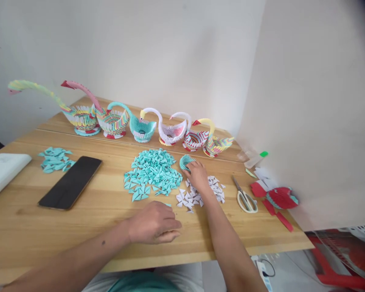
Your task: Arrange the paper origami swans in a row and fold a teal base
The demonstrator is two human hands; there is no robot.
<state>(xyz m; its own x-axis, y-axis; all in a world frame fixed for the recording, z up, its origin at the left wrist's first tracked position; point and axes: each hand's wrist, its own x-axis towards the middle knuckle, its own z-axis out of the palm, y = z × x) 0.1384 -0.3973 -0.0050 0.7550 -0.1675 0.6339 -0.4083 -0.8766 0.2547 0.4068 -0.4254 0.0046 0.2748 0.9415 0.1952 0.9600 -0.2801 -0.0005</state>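
Observation:
My right hand [197,175] reaches to a small round teal ring of folded paper pieces [186,162], with its fingers closed at the ring's near right edge. My left hand [155,223] rests near the table's front edge, fingers curled together; whatever they hold, if anything, is hidden. One teal paper piece [168,205] shows just behind its knuckles. A heap of teal folded paper triangles [153,171] lies left of the ring. White folded triangles [188,198] are scattered under and around my right wrist.
Several folded-paper swans [142,127] stand along the back. On the left lie a black phone [71,184], a white box-like object [6,172] and more teal pieces [56,159]. Scissors [245,196] and a red paper bundle [281,197] are at right, by the wall.

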